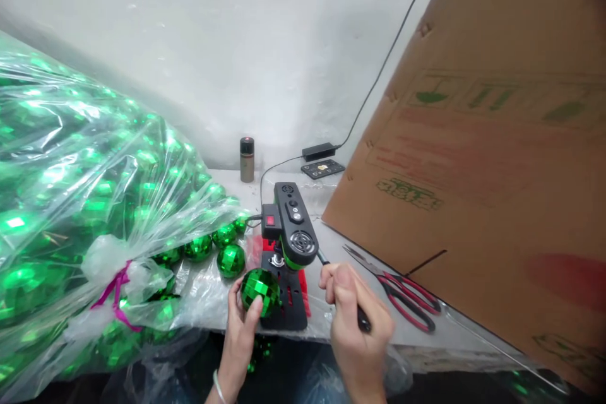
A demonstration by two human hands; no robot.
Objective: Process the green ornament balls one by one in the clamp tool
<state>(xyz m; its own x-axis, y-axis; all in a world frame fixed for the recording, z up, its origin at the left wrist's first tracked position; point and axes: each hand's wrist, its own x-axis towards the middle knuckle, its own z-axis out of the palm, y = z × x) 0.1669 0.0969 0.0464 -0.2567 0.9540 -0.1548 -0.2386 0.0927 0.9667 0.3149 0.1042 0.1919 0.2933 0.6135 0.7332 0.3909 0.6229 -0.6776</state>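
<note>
My left hand point(245, 325) has its fingers and thumb around a shiny green mirror-faceted ball point(260, 292), holding it at the front left of the machine's black base plate point(290, 314). Over the plate stands a small black bench drill press point(294, 224), with a red switch point(270, 219) on its left side. My right hand point(357, 322) is closed around a black handle point(363, 320). A metal rod point(322, 256) runs from that grip to the right side of the machine head. Whether a bit touches the ball is hidden.
A big clear plastic bag point(95, 158) of green balls, tied with purple ribbon point(115, 293), fills the left. Loose balls point(231, 261) lie beside it. Red-handled scissors point(402, 297), a cardboard box point(473, 158), a spray can point(247, 161), a phone point(322, 168) and a power adapter point(319, 151) surround the machine.
</note>
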